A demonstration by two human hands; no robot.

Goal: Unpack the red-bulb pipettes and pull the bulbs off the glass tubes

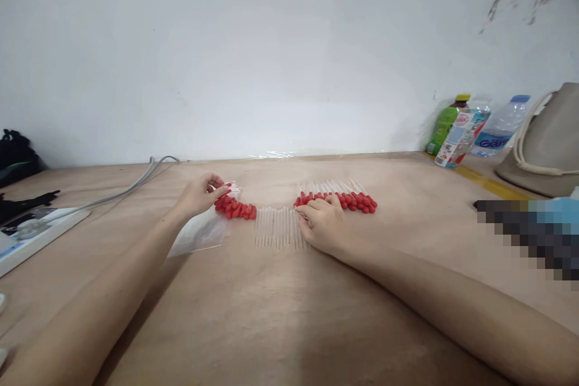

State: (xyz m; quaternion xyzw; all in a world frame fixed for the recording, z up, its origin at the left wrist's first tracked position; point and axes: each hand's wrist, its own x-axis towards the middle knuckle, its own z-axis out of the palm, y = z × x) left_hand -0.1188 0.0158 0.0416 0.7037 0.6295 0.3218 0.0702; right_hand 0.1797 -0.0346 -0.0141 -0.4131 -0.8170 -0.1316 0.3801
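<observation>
My left hand (pixel 205 192) is closed in a pinch on a red rubber bulb (pixel 224 190), just above a pile of red rubber bulbs (pixel 237 210). Beside that pile lies a row of thin clear tubes (pixel 275 229), side by side and pointing away from me. My right hand (pixel 323 222) is at the right end of this row, its fingers closed around the end of a clear tube that they mostly hide. Behind the right hand lie clear droppers with red bulbs (pixel 357 200), their tubes pointing to the wall.
A clear plastic bag (pixel 201 232) lies flat under my left forearm. At the left are a white power strip (pixel 45 235) and a grey cable (pixel 131 184). Bottles (pixel 459 136) and a beige bag (pixel 547 145) stand at the right by the wall.
</observation>
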